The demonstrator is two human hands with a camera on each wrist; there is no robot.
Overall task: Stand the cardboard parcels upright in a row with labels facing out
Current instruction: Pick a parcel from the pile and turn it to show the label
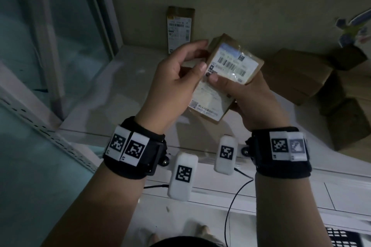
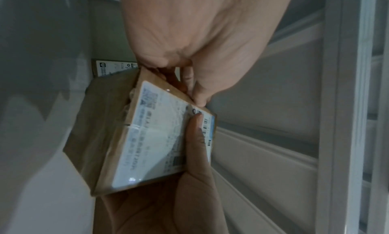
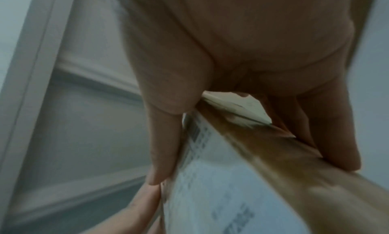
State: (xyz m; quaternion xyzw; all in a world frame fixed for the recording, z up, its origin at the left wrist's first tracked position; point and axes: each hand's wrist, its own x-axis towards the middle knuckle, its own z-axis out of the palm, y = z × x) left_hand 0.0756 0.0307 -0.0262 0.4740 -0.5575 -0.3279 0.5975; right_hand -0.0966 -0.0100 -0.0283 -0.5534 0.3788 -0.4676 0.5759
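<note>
A flat cardboard parcel (image 1: 224, 78) is held in the air between both hands, tilted, with its white barcode label facing me. My left hand (image 1: 197, 56) pinches the parcel's left edge between thumb and fingers. My right hand (image 1: 226, 84) grips it from below, with the thumb pressed on the label and the fingers hidden underneath. The left wrist view shows the same parcel (image 2: 151, 137) with its label and brown side. A second parcel (image 1: 180, 28) stands upright against the back wall, label facing out.
Several brown parcels (image 1: 301, 74) lie piled on the right of the white ledge (image 1: 120, 90). A glass door frame (image 1: 50, 46) borders the left. A black cable (image 1: 236, 190) hangs below my wrists. A coloured sticker (image 1: 353, 28) is on the right wall.
</note>
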